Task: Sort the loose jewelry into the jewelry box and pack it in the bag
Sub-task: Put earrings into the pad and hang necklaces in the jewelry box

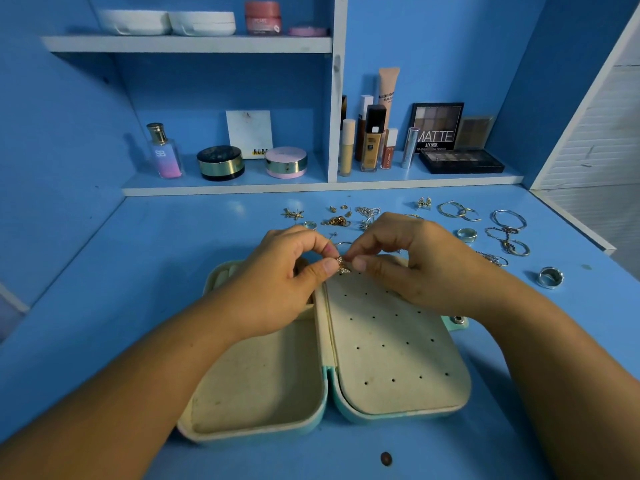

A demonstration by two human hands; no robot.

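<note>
While pinching a small sparkly earring (343,265) from both sides, hold it just above the far end of the jewelry box (256,432). Left hand (277,285): thumb and forefinger tips pressed together on the earring's left part; other fingers curled under, mostly hidden. Right hand (419,268): thumb and forefinger tips pinched on the earring's right part; whether on a post or a backing, cannot tell, too small. Remaining right fingers bent over the holed panel (391,341); contact with it not clear.

Box open flat, hinge running front to back down the middle. Left half: a shallow cream tray, padded rolls (225,271) at its far end, partly hidden behind the left hand. Right half: the cream panel, dotted with rows of small holes. Mint-green shell outside; snap tab (459,320) at the right edge, just past the right wrist.

Set on a blue table (104,306), at the middle, close to the near edge. Beyond the hands, lying loose on the table: studs (341,207) and other small gold pieces in a cluster. Further right: hoops (457,210), bracelets (509,220), a broad ring (467,234). Well apart at the far right: a second broad ring (550,277).

Behind, on a low shelf (225,192): a perfume bottle (162,152), two round compacts (220,162), a row of makeup bottles (372,143), a dark palette (460,161).
</note>
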